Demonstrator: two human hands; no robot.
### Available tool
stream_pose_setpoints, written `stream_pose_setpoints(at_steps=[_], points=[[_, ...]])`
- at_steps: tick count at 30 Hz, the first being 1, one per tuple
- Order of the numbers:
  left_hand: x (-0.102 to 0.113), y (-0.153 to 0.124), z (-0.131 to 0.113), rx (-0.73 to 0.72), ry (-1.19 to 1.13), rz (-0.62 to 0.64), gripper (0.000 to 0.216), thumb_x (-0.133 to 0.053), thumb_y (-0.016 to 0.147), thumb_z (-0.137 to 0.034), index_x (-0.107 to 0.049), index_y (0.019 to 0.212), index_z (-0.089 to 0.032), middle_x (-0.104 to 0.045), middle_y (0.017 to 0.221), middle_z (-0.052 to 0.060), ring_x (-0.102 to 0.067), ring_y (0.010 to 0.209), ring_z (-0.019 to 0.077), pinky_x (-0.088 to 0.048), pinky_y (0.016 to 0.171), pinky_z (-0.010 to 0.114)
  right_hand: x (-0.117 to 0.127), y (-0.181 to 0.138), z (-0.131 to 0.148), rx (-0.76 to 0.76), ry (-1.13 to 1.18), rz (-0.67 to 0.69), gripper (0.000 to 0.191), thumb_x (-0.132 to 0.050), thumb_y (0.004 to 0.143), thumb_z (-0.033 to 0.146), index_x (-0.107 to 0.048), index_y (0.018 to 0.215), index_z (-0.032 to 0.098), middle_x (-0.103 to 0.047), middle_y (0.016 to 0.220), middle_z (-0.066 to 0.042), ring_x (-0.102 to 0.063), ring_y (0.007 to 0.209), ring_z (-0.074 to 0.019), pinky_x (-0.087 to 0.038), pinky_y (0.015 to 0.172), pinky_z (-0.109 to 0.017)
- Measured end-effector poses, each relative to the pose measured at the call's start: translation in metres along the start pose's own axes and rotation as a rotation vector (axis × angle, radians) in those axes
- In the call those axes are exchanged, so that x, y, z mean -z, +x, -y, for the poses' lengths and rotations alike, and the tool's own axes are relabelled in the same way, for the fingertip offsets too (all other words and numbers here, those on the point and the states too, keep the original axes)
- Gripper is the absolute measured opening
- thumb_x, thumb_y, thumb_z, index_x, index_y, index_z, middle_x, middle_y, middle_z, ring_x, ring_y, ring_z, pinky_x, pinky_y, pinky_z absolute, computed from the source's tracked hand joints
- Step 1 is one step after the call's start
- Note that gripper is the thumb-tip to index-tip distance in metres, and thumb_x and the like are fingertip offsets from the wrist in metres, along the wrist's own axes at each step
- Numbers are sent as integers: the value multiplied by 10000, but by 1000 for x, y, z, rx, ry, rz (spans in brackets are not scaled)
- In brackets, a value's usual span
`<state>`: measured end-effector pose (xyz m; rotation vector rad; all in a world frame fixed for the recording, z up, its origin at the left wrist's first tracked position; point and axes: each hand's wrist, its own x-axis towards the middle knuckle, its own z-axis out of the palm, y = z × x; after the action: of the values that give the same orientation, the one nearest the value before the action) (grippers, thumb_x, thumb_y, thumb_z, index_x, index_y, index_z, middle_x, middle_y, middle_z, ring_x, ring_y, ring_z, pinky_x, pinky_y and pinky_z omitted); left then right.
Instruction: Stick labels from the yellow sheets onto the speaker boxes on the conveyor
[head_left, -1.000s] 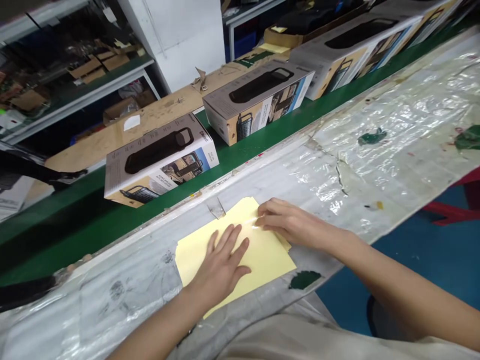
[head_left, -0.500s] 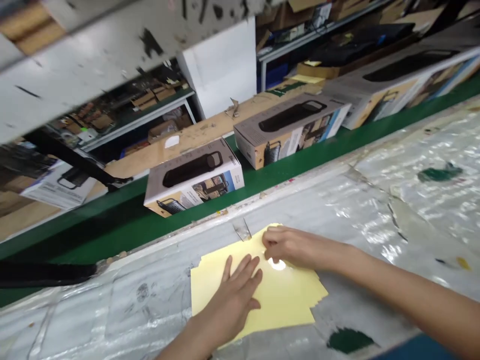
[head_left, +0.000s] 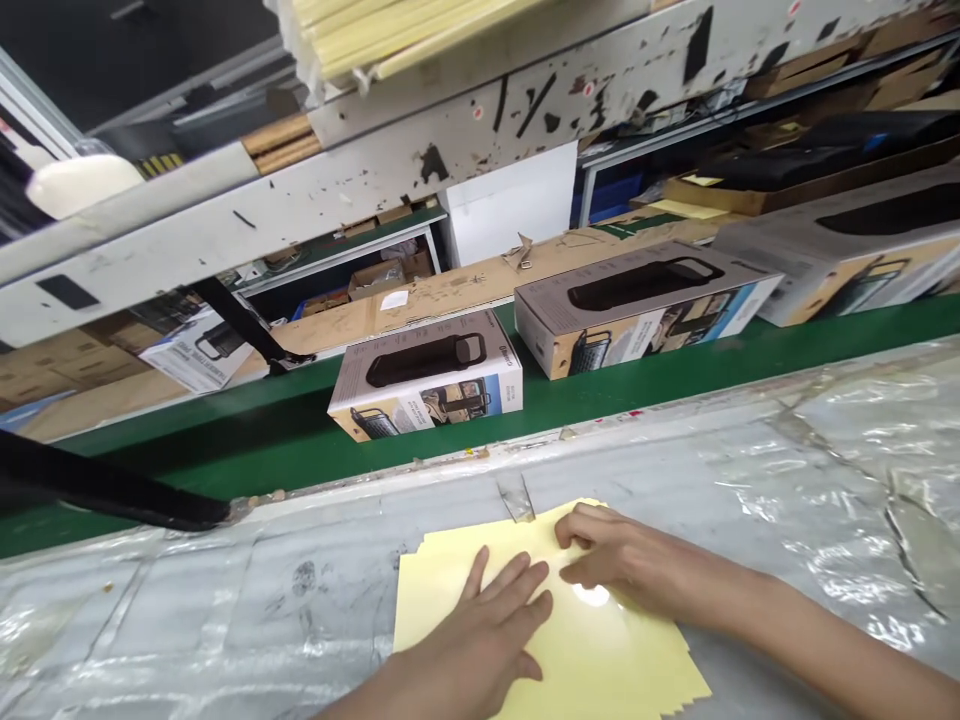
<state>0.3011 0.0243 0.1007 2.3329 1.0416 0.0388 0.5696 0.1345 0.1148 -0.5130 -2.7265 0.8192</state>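
A small stack of pale yellow sheets (head_left: 600, 655) lies on the plastic-covered bench (head_left: 262, 600) in front of me. My left hand (head_left: 487, 625) rests flat on the sheets with its fingers stretched out. My right hand (head_left: 622, 555) sits at the stack's far corner, its fingertips curled and pinching at the top sheet's edge. A glossy spot shines on the sheet just below those fingers.
Beyond the bench runs a green conveyor belt (head_left: 225, 450) carrying several printed speaker boxes, the nearest (head_left: 427, 385) straight ahead and another (head_left: 637, 305) to its right. A chipped white shelf beam (head_left: 450, 150) hangs overhead with yellow sheets stacked on it. A black bar (head_left: 105, 490) crosses at the left.
The camera has tilted upward, so the overhead shelf beam fills the top and the sheets sit lower in view. Both hands stay on the yellow stack; my right fingers curled at the corner.
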Motion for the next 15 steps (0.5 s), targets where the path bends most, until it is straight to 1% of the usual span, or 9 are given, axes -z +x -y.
stream_pose_setpoints(at_steps=[2, 4, 6, 7, 8, 10, 11, 13, 15], points=[[3, -1, -2, 5, -6, -2, 847, -724, 931, -169, -262, 1638, -238, -233, 1716, 145, -131, 1614, 296, -112, 1284, 671, 0, -1, 2, -23, 22, -1, 448, -391, 921, -32, -769, 843, 195, -646, 1077, -136, -640, 997, -232, -515, 848, -328], [6, -1, -5, 9, -16, 6, 816, -706, 945, -170, -272, 1633, -219, -219, 1719, 148, -119, 1617, 295, -97, 1282, 680, 1, -1, 3, -50, 26, 9, 440, -406, 910, -29, -776, 961, 202, -642, 1079, -132, -640, 995, -232, -523, 834, -316], [9, -1, -7, 12, -35, 20, 821, -692, 948, -147, -258, 1640, -224, -204, 1722, 149, -110, 1618, 300, -87, 1278, 690, 2, -1, 3, -58, 8, 24, 492, -425, 864, -54, -764, 1094, 219, -640, 1090, -123, -642, 1001, -232, -525, 813, -301], [10, -1, -8, 12, -48, 27, 831, -686, 948, -136, -246, 1646, -235, -198, 1723, 147, -109, 1618, 304, -86, 1277, 694, 2, -1, 3, -48, -6, 30, 520, -427, 835, -72, -760, 1104, 224, -639, 1099, -121, -643, 1010, -232, -524, 806, -296], [11, -1, -8, 12, -61, 32, 837, -679, 952, -136, -235, 1652, -246, -195, 1724, 146, -109, 1617, 307, -86, 1276, 697, 2, 0, 2, -29, -20, 35, 526, -425, 809, -88, -763, 1064, 225, -641, 1108, -120, -645, 1020, -232, -521, 801, -292], [12, -1, -8, 13, -82, 25, 797, -646, 986, -187, -223, 1658, -257, -192, 1726, 146, -103, 1618, 310, -74, 1273, 703, 1, 0, 0, 11, -43, 25, 466, -419, 791, -103, -749, 894, 209, -647, 1111, -118, -648, 1032, -236, -517, 798, -293], [12, -2, -8, 11, -94, 19, 758, -615, 1011, -230, -222, 1659, -258, -193, 1728, 146, -97, 1620, 306, -63, 1274, 702, 1, 0, -1, 27, -47, 16, 432, -424, 802, -97, -732, 835, 204, -653, 1100, -117, -649, 1030, -239, -517, 795, -295], [11, -3, -7, 6, -119, 11, 692, -542, 1053, -315, -218, 1662, -256, -194, 1731, 144, -81, 1625, 294, -39, 1278, 692, -1, -1, -2, 46, -40, -11, 381, -445, 852, -59, -712, 782, 204, -663, 1069, -114, -658, 1006, -239, -521, 780, -296], [8, -4, -4, 0, -141, 12, 672, -497, 1070, -367, -208, 1667, -255, -192, 1732, 149, -73, 1627, 289, -24, 1281, 683, -3, -1, -3, 31, -23, -58, 352, -473, 906, 0, -700, 740, 211, -671, 1012, -102, -671, 943, -226, -525, 744, -283]])
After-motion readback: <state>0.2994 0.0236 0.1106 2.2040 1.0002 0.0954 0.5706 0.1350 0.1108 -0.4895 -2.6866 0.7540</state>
